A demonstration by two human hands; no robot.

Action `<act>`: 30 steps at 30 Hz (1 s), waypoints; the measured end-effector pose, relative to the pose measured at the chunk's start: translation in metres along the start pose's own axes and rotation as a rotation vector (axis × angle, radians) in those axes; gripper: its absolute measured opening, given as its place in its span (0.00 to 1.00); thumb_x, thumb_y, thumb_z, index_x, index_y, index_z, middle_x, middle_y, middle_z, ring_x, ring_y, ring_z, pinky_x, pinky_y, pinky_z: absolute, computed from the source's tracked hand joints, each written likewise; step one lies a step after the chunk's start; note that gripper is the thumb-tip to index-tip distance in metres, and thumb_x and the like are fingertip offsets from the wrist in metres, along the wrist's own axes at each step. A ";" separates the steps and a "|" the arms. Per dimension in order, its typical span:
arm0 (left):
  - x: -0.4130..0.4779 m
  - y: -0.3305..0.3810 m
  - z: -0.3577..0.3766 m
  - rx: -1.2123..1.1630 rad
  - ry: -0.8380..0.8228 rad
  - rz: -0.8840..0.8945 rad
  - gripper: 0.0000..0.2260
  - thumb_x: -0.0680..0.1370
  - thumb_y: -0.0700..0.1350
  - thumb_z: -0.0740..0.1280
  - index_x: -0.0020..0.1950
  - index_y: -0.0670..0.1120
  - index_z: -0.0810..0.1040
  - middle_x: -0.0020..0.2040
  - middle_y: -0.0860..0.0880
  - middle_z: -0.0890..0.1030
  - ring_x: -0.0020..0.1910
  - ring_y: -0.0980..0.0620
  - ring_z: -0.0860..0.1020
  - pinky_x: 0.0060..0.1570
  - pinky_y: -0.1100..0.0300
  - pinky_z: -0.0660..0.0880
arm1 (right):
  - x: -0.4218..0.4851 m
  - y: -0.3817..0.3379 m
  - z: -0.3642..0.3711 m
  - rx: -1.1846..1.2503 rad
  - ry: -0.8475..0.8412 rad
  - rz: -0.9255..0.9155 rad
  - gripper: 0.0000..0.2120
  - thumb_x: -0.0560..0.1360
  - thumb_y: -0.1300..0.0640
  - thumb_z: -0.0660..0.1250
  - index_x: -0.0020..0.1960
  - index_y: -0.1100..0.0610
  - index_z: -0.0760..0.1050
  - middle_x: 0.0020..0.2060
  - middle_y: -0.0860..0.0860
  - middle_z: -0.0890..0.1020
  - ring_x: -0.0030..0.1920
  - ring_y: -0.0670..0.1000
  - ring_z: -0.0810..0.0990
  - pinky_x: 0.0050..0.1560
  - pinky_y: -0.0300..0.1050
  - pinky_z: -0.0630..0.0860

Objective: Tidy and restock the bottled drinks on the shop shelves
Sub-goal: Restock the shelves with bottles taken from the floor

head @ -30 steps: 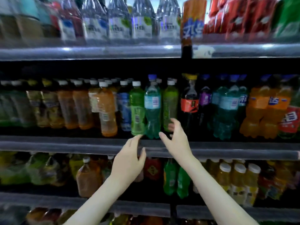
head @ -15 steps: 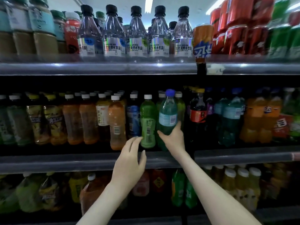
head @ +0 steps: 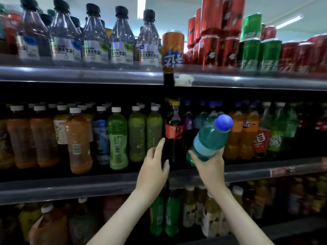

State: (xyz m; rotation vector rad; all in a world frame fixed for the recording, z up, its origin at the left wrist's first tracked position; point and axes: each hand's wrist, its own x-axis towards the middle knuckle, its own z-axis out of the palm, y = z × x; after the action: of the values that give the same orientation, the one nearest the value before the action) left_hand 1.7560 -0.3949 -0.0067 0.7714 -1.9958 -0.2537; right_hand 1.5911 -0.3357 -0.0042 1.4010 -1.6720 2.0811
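Your right hand has the teal bottle by its lower body, fingers and thumb wrapped round near the base. The bottle is off the shelf, in the air in front of the middle shelf, tilted with its blue cap up and to the right. It's just right of the cola at the divider.

Your left hand is empty, with the fingers straight and loosely spread, right beside the cola. I can't tell if the fingertip touches it.

Handling, my read:
- It looks full to the neck and sealed, so fairly heavy for one hand but stiff. It shouldn't buckle under a firm squeeze.
- The plastic is smooth and the label band slick, so expect some slip.
- Your grip is low, so most of the weight sits above the hand and will lever the bottle over while it's tilted.
- Better hold: mid-body on the label band. Or bring the left hand under the shoulder for support.
- It isn't fragile, but don't drop or shake it in case it's fizzy.
- Stand it upright before sliding it in. The teal row behind looks like where it belongs, and space there is tight.
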 end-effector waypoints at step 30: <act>0.064 0.020 0.081 0.141 0.023 -0.256 0.48 0.79 0.47 0.66 0.61 0.72 0.21 0.66 0.38 0.69 0.49 0.42 0.80 0.47 0.49 0.77 | 0.059 0.059 0.022 -0.295 -0.301 0.077 0.41 0.75 0.54 0.71 0.76 0.63 0.48 0.72 0.59 0.63 0.69 0.58 0.69 0.59 0.48 0.72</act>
State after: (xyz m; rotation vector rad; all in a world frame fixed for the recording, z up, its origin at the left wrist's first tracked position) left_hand 1.6574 -0.4289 0.0056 1.1175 -1.9076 -0.2531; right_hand 1.5348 -0.4009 -0.0054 1.6298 -2.0747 1.6283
